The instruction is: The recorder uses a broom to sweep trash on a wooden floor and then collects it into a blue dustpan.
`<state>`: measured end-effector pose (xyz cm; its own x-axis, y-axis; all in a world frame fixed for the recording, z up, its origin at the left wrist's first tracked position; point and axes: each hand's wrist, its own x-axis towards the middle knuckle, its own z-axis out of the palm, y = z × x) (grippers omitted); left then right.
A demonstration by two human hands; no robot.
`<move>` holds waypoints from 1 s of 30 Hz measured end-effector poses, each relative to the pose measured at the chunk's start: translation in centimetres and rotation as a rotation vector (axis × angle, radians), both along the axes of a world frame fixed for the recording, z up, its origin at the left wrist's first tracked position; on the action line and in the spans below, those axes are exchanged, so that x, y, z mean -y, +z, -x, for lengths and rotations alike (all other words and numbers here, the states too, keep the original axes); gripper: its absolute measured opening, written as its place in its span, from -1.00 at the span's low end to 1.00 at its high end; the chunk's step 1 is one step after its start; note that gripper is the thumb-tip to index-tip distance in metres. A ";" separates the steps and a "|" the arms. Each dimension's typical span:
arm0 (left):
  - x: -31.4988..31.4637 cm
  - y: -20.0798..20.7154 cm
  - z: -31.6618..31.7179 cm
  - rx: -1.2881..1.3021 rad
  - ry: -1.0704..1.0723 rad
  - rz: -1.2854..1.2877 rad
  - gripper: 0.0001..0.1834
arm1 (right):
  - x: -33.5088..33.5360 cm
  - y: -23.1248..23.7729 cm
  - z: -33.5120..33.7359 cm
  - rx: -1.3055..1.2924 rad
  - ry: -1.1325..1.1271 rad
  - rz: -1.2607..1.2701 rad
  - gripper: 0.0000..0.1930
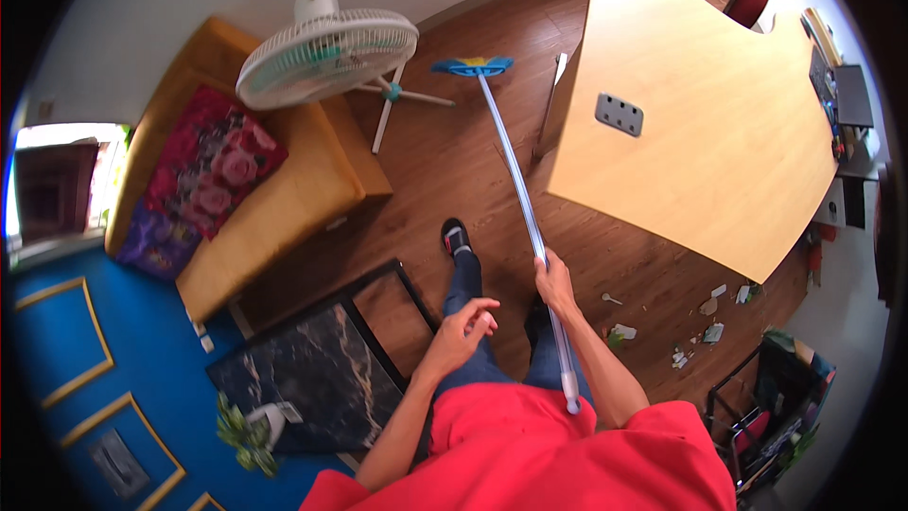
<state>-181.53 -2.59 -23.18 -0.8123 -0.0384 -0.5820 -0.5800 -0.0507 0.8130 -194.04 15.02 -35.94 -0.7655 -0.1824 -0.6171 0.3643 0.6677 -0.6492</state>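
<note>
My right hand (pixel 556 282) is wrapped round the long pale-blue handle of a broom (pixel 515 170). The handle slants forward from my waist, and its blue and yellow head (pixel 473 66) rests on the wooden floor between the fan and the desk. My left hand (pixel 463 333) hovers in front of my left thigh, to the left of the handle and apart from it. Its fingers are loosely bent and spread, with nothing in them.
A white standing fan (pixel 326 57) and a yellow sofa (pixel 312 166) stand on the left. Nearer is a low marble-topped table (pixel 312 378) with a plant (pixel 246 435). A wooden desk (pixel 700 142) fills the right. Scattered litter (pixel 712 332) lies beside a black-framed rack (pixel 757 407).
</note>
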 end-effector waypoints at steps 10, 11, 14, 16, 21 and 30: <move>12.7 -2.9 8.7 -0.015 -0.206 0.132 -0.73 | 16.8 -12.8 11.2 0.085 -0.238 -0.067 -0.67; 12.8 -2.9 9.7 -0.045 -0.202 0.113 -0.74 | 14.8 -12.7 8.8 0.031 -0.186 -0.085 -0.65; 11.7 -2.7 12.5 -0.129 -0.278 0.102 -0.76 | 6.4 -9.4 -0.4 0.028 -0.061 -0.261 -0.60; 10.1 -2.5 14.4 -0.284 -0.347 0.154 -0.76 | 1.3 -5.3 -6.7 0.147 -0.036 -0.325 -0.61; 4.0 -2.4 19.2 -0.720 -0.542 0.319 -0.73 | -6.5 5.5 -17.5 0.285 -0.135 -0.386 -0.64; -9.3 -5.1 24.0 -0.978 -1.024 0.890 -0.34 | -13.6 10.7 -36.8 0.428 -0.409 -0.291 -0.66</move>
